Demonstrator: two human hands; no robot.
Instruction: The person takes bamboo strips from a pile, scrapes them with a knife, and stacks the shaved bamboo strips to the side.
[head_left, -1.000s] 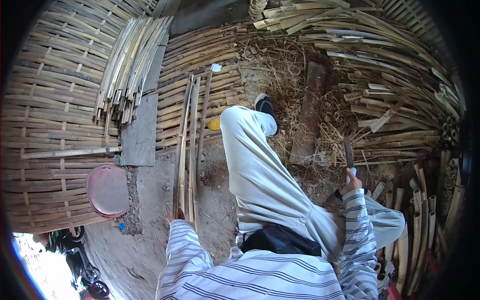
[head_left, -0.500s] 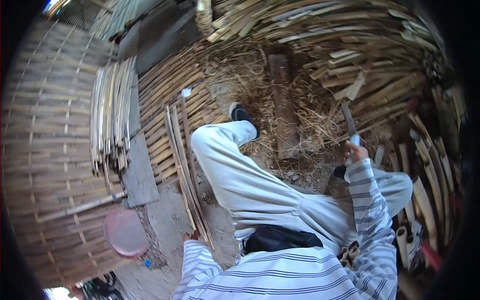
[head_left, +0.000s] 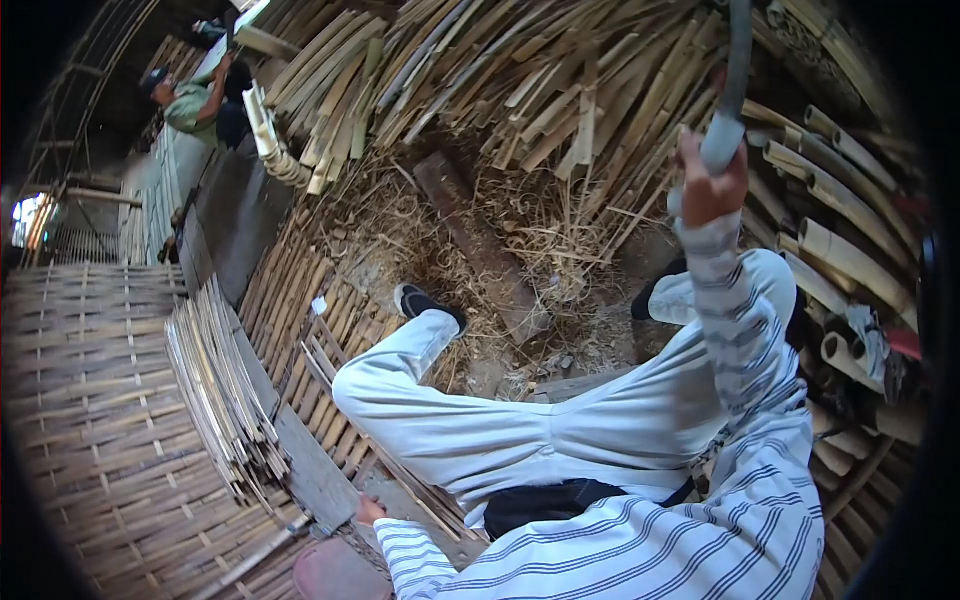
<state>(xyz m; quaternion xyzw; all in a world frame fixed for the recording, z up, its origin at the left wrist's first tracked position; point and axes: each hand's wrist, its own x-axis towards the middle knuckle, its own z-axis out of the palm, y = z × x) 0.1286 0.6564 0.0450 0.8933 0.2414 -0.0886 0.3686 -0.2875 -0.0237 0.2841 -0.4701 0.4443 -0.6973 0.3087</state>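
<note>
My right hand [head_left: 712, 180] is raised at the upper right, wrapped round the pale handle of a large knife [head_left: 738, 70]. Its grey blade points up and runs out of the top of the view. Low on the left, my left hand [head_left: 370, 510] is beside the end of a grey plank [head_left: 325, 485], close to some long thin bamboo strips [head_left: 425, 505]. Its fingers are small and partly hidden, so any grip there is unclear. Between my feet lies a dark wooden block [head_left: 480, 240] among curly bamboo shavings [head_left: 530, 215].
Split bamboo pieces [head_left: 570, 90] are heaped ahead. Bamboo tubes [head_left: 850, 260] lie at my right. On the left are a woven bamboo panel [head_left: 90, 400], a bundle of strips [head_left: 220, 380] and a reddish round seat [head_left: 340, 572]. Another person [head_left: 190, 105] sits far left.
My right hand has lifted the knife up from beside my right knee. My left hand has shifted slightly down, towards the plank. The view has turned left, bringing the other person into sight.
</note>
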